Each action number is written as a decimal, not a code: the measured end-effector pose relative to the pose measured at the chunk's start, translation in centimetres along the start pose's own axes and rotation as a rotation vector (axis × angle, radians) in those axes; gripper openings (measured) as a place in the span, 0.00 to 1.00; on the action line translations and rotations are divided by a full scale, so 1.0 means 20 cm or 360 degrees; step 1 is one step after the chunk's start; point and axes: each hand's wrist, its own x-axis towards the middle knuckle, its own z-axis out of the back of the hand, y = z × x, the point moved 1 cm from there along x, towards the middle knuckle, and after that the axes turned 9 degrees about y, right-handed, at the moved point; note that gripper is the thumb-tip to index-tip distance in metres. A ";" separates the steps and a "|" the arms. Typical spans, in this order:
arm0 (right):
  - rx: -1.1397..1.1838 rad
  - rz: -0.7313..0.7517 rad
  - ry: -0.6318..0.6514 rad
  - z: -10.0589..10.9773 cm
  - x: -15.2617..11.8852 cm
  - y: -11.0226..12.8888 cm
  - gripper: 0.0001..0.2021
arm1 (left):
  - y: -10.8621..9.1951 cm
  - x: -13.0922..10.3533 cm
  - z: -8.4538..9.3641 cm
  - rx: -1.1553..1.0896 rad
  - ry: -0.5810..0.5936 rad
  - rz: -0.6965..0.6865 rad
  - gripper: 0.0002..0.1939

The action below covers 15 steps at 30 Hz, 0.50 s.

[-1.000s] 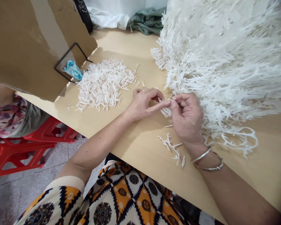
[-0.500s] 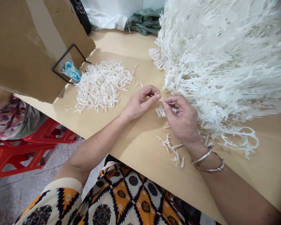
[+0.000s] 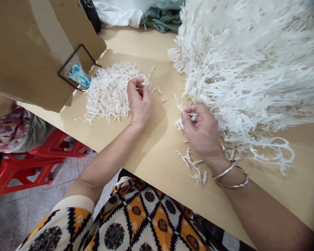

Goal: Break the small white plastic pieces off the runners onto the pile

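My left hand (image 3: 140,103) is over the right edge of a low pile of short white plastic pieces (image 3: 108,92). Its fingers are curled toward the thumb, and I cannot see whether anything is between them. My right hand (image 3: 202,129) pinches a thin branched white plastic strip (image 3: 180,104), one end poking out past the thumb and forefinger. More white bits show within its curled fingers. Under and beside this hand are a few white pieces (image 3: 179,123). Nearer the table edge lie bare branched white scraps (image 3: 193,164).
A large heap of white branched plastic (image 3: 248,66) fills the right side. At left stand a cardboard box (image 3: 23,52) and a black wire frame around a clear cup with blue-and-white contents (image 3: 79,76). Red stools (image 3: 26,170) and a seated person are beyond the table's left edge.
My left hand has moved left and away from the right hand, to the small pile. Loose white pieces now lie between pile and right hand. The right hand has stayed nearly in place.
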 end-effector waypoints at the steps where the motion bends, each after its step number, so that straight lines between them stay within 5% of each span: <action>1: 0.0026 -0.0007 -0.0029 0.00 0.00 -0.01 0.02 | -0.02 -0.02 0.00 0.0025 0.0022 -0.0002 0.12; 4: 0.0106 -0.0034 -0.0070 0.00 0.01 -0.02 0.05 | -0.13 -0.07 -0.01 0.0086 0.0252 -0.0082 0.13; 10: 0.0141 -0.0010 -0.0075 0.01 0.02 -0.03 0.03 | -0.24 -0.14 -0.05 -0.0139 0.1019 -0.0381 0.24; 15: 0.0058 0.0040 -0.0027 0.01 0.02 -0.01 0.02 | -0.24 -0.14 -0.07 -0.0321 0.1062 -0.0359 0.22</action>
